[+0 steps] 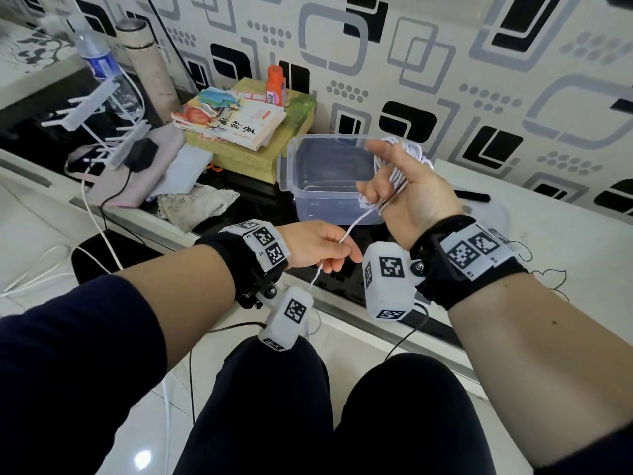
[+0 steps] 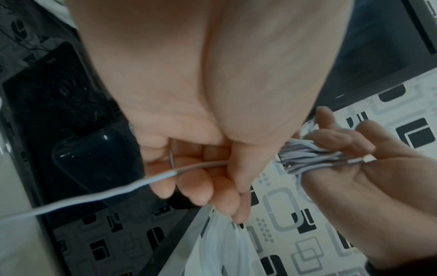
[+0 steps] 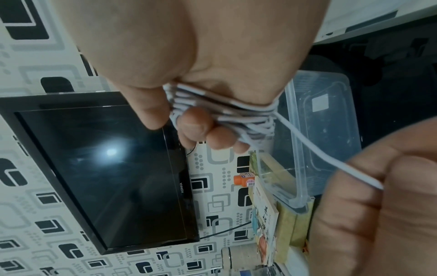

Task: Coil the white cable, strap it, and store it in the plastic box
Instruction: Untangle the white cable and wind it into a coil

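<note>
The white cable (image 1: 399, 176) is wound in several loops around the curled fingers of my right hand (image 1: 421, 200), which is raised just in front of the clear plastic box (image 1: 318, 207). From the loops (image 3: 224, 110) one free strand (image 1: 356, 222) runs down to my left hand (image 1: 322, 248), which pinches it between thumb and fingers (image 2: 201, 177). The strand's tail hangs below that hand towards my lap. The box stands empty on the dark counter. A thin black strip (image 1: 472, 196) lies on the white counter right of the box.
Left of the plastic box sit books (image 1: 233, 121) on a yellow-green box, with an orange bottle (image 1: 275, 85) on top. Further left are a white rack (image 1: 102, 125), a cloth (image 1: 195, 204), a water bottle (image 1: 99, 60) and a flask. A black TV screen (image 3: 106, 168) hangs on the patterned wall.
</note>
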